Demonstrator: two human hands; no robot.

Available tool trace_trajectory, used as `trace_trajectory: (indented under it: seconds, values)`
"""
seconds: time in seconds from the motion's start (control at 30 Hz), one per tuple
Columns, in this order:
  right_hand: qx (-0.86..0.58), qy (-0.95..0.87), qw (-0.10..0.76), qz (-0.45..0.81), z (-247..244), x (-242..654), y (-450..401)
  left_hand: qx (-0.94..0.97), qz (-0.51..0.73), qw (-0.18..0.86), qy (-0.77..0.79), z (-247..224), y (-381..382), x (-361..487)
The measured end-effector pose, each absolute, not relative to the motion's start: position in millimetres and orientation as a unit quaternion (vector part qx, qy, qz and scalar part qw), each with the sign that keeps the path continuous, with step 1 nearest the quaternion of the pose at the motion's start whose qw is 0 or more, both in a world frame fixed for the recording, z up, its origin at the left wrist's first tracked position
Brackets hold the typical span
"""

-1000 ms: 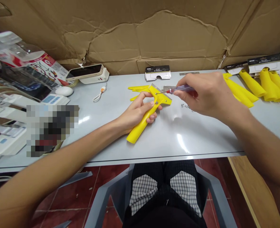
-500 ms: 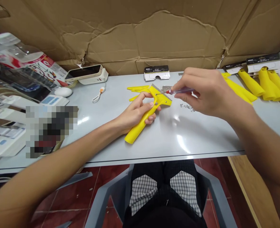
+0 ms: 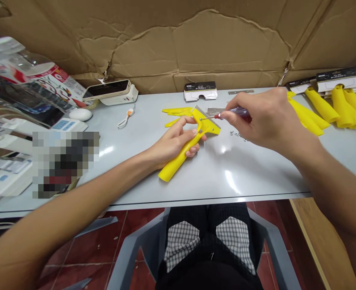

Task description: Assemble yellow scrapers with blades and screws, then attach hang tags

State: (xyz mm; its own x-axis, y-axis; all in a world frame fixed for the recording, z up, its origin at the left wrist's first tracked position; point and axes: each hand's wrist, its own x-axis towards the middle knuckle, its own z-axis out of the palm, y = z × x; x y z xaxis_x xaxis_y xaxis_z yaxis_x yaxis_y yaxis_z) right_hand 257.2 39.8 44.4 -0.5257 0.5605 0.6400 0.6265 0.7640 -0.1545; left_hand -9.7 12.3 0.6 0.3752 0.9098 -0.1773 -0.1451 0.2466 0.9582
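Currently I see the left hand [image 3: 181, 139] closed around the neck of a yellow scraper [image 3: 174, 163], fingers curled beneath and thumb on top, with the forefinger up near the head. From my seat, the scraper sits above the middle of the grey table [image 3: 141, 189], its handle slanting down toward the near edge and its wide head pointing away to the right. I can make out two screws in that head. The right hand [image 3: 262, 117] is curled shut on the handle of a screwdriver [image 3: 235, 112], thumb and forefinger pinching near its red collar. I see the tip reaching the upper screw [image 3: 200, 119], though I can't tell whether it sits in the slot.

Just below the right hand I find a scatter of small metal fasteners [image 3: 237, 134]. Behind the scraper lie more yellow pieces [image 3: 176, 111] and a flat metal strip [image 3: 216, 110]; farther back stands a black-and-white packet [image 3: 200, 91].
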Motion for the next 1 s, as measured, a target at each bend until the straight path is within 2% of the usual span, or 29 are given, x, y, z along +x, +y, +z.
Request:
trace_trajectory:
  seconds: [0.23, 0.37, 0.73, 1.0]
  values:
    - [-0.281, -0.902, 0.327, -0.016, 49, 263, 41, 0.468, 0.394, 0.684, 0.398, 1, 12, -10]
    - [-0.3, -0.902, 0.311, -0.016, 54, 268, 41, 0.478, 0.394, 0.68, 0.392, 0, 11, -10]
    - [-0.293, -0.893, 0.341, -0.021, 51, 260, 39, 0.457, 0.402, 0.682, 0.405, 1, 12, -9]
    - [-0.217, -0.915, 0.335, -0.052, 58, 264, 39, 0.466, 0.393, 0.69, 0.391, 1, 11, -10]
